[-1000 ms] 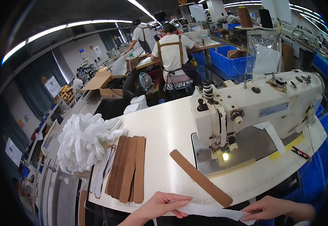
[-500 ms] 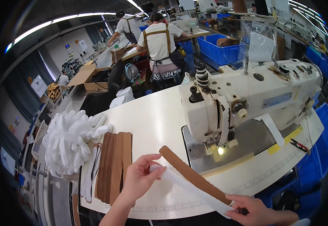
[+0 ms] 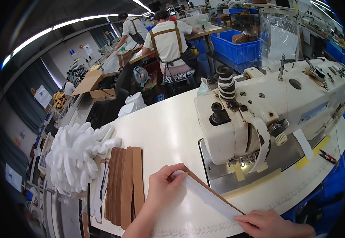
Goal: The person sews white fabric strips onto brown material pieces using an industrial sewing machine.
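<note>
Left hand (image 3: pixel 166 185) and right hand (image 3: pixel 263 223) had fingers (image 3: pixel 177 182) pinching opposite ends of the white strip (image 3: pixel 204 197) along the brown strip (image 3: pixel 210 189) — uneven pull could've skewed the edges.

The left hand (image 3: pixel 163 186), at the lower middle of the frame, is bare, with slender fingers (image 3: pixel 174 168) and a bare, slim forearm (image 3: pixel 141 220) visible down to the lower edge. The right hand (image 3: pixel 264 223), at lower right, is likewise bare, as is its wrist (image 3: pixel 292 229).
</note>
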Motion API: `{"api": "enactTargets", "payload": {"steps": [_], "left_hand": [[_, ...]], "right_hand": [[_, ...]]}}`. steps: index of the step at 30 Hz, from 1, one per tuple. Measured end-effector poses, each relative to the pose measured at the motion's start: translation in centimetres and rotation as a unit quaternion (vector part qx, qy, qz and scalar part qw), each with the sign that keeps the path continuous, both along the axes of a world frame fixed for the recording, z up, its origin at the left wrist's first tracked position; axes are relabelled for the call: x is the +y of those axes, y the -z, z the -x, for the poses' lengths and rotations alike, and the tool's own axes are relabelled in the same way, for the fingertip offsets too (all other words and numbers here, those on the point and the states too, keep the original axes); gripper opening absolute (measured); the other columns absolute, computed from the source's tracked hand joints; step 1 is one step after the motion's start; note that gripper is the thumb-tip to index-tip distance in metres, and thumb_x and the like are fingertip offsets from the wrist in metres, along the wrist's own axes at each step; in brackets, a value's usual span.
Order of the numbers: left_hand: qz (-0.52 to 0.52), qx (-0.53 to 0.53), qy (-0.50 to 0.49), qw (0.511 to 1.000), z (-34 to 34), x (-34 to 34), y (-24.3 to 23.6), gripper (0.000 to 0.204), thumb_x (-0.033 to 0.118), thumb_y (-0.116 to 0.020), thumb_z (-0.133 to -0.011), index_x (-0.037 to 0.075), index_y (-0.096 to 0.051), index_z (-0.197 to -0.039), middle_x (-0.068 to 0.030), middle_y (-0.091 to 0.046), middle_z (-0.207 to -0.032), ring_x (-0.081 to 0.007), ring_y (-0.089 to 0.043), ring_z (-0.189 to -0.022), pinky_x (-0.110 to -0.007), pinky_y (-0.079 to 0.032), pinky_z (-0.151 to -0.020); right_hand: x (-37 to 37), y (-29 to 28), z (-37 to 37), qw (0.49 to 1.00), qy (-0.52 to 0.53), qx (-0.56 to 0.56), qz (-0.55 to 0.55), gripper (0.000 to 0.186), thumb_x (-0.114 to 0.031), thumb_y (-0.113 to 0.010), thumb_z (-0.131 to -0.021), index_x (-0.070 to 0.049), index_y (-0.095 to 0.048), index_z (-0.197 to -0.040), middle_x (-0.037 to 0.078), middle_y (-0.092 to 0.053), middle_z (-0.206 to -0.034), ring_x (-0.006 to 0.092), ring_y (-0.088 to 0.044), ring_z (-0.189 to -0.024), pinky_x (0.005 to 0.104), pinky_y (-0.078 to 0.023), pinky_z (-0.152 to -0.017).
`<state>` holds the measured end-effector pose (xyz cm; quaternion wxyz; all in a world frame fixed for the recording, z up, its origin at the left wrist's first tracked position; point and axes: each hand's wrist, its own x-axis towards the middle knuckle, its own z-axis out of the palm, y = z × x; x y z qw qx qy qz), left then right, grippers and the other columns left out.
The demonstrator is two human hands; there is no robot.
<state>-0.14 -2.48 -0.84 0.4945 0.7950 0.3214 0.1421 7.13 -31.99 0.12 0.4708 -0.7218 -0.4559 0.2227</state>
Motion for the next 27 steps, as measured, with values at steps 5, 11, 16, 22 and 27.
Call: {"api": "enactTargets", "payload": {"steps": [5,11,16,22,27], "left_hand": [[-0.055,-0.062,0.005,0.997,0.3,-0.1,0.5,0.017,0.004,-0.072,-0.087,0.001,-0.073,-0.104,-0.0032,-0.07,-0.089,-0.0076,-0.061,-0.074,-0.021,-0.05,-0.065],[-0.051,-0.091,0.012,0.994,0.0,0.2,1.1,0.014,0.002,-0.072,-0.087,0.001,-0.074,-0.1,-0.0032,-0.069,-0.087,-0.0073,-0.059,-0.073,-0.021,-0.048,-0.065],[-0.077,-0.067,0.024,0.994,-0.4,0.2,1.2,0.016,0.004,-0.072,-0.087,0.001,-0.074,-0.102,-0.0069,-0.071,-0.09,-0.0101,-0.063,-0.075,-0.024,-0.051,-0.066],[-0.072,-0.045,0.026,0.996,-0.4,0.2,1.4,0.019,0.004,-0.072,-0.086,0.001,-0.073,-0.105,-0.0066,-0.069,-0.088,-0.011,-0.065,-0.076,-0.023,-0.052,-0.067],[-0.073,-0.017,0.02,0.997,-0.4,0.0,0.8,0.02,0.003,-0.072,-0.086,0.001,-0.072,-0.106,-0.0069,-0.069,-0.093,-0.0114,-0.066,-0.079,-0.023,-0.053,-0.068]], "right_hand": [[0.3,0.4,-0.2,1.0,-0.006,-0.009,0.003,0.02,-0.002,-0.063,-0.086,-0.002,-0.067,-0.106,0.016,-0.063,-0.083,0.0342,-0.063,-0.075,0.0395,-0.049,-0.066],[0.2,0.3,-0.4,1.0,-0.008,-0.008,0.002,0.021,-0.002,-0.065,-0.085,-0.003,-0.067,-0.106,0.015,-0.06,-0.079,0.0331,-0.061,-0.07,0.0388,-0.048,-0.062],[0.0,0.4,-0.6,1.0,0.0,0.017,-0.003,0.021,-0.001,-0.066,-0.084,-0.003,-0.068,-0.104,0.014,-0.061,-0.079,0.0318,-0.062,-0.07,0.0374,-0.049,-0.062],[-0.2,0.1,-0.3,1.0,0.008,0.012,-0.014,0.021,0.0,-0.066,-0.083,-0.003,-0.068,-0.104,0.014,-0.062,-0.079,0.0309,-0.062,-0.07,0.0369,-0.05,-0.061],[-0.1,0.6,-0.6,1.0,-0.003,0.013,-0.015,0.021,-0.001,-0.066,-0.083,-0.003,-0.068,-0.104,0.014,-0.061,-0.079,0.0314,-0.062,-0.07,0.0377,-0.05,-0.061]]}}
